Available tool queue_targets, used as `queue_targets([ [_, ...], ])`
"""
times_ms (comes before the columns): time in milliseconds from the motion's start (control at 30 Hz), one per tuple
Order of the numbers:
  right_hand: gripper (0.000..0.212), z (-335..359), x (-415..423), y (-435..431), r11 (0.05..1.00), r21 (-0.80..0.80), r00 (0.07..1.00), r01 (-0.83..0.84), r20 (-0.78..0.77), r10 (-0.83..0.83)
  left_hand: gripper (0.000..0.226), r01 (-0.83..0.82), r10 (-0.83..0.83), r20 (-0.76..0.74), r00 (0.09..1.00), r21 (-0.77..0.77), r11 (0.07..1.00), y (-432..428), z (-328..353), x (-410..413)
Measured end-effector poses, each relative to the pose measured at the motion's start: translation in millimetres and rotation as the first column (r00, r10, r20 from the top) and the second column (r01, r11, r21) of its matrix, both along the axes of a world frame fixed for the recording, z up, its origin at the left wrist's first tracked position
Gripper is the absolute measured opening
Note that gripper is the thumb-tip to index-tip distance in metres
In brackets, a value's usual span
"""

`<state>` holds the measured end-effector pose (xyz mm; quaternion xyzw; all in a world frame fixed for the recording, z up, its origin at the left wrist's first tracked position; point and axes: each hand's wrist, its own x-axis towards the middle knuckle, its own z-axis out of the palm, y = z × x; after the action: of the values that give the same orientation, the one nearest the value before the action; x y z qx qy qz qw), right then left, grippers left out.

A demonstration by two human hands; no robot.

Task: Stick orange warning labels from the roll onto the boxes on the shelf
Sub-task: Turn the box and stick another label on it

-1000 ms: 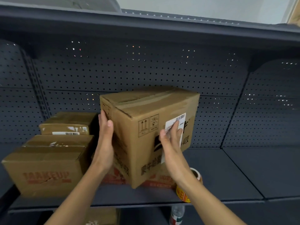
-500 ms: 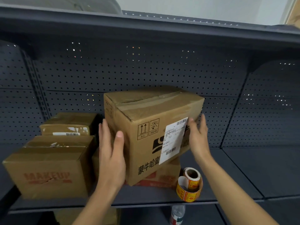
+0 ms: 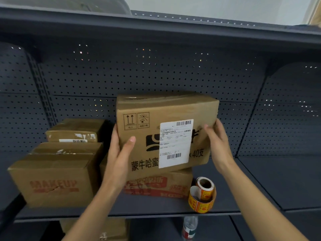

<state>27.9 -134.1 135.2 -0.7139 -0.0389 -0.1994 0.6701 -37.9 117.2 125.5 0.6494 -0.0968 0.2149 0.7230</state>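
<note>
A brown cardboard box with a white shipping label on its front sits on top of a flatter box with red print. My left hand grips its left edge, thumb on the front face. At the right edge my right hand holds it, fingers wrapped round the side. The roll of orange warning labels lies on the shelf just right of the lower box, with a loose strip curled around it. No orange label shows on the faces I see.
To the left stand a box printed MAKEUP and a smaller box behind it. A perforated back panel closes the shelf. On the level below are a plastic bottle and another box.
The top box has turned from corner-on to front face toward me and now rests squarely on the lower box. My right hand moved from the front face to the right edge.
</note>
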Motion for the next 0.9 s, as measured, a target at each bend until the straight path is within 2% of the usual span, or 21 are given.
queue_targets([
  [200,0.060,-10,-17,11,0.994,-0.080,0.996,-0.071,0.057,0.075,0.045,-0.058,0.063,-0.086,0.994,0.062,0.996,30,2,43],
  [400,0.082,-20,-14,13,0.987,-0.146,0.997,-0.064,0.043,0.071,0.062,-0.104,0.127,-0.115,0.985,0.183,0.977,36,2,65],
  [633,0.081,-22,-7,10,0.984,-0.172,0.997,-0.048,0.052,0.058,0.066,-0.140,0.162,-0.088,0.983,0.213,0.967,34,-3,64],
  [800,0.076,-26,-8,7,0.983,-0.179,0.997,-0.031,0.069,0.044,0.057,-0.260,0.280,-0.051,0.959,0.246,0.934,29,-15,54],
  [900,0.073,-32,-7,1,0.975,-0.220,0.997,-0.018,0.072,0.035,0.070,-0.295,0.326,-0.061,0.943,0.295,0.909,25,-26,42],
])
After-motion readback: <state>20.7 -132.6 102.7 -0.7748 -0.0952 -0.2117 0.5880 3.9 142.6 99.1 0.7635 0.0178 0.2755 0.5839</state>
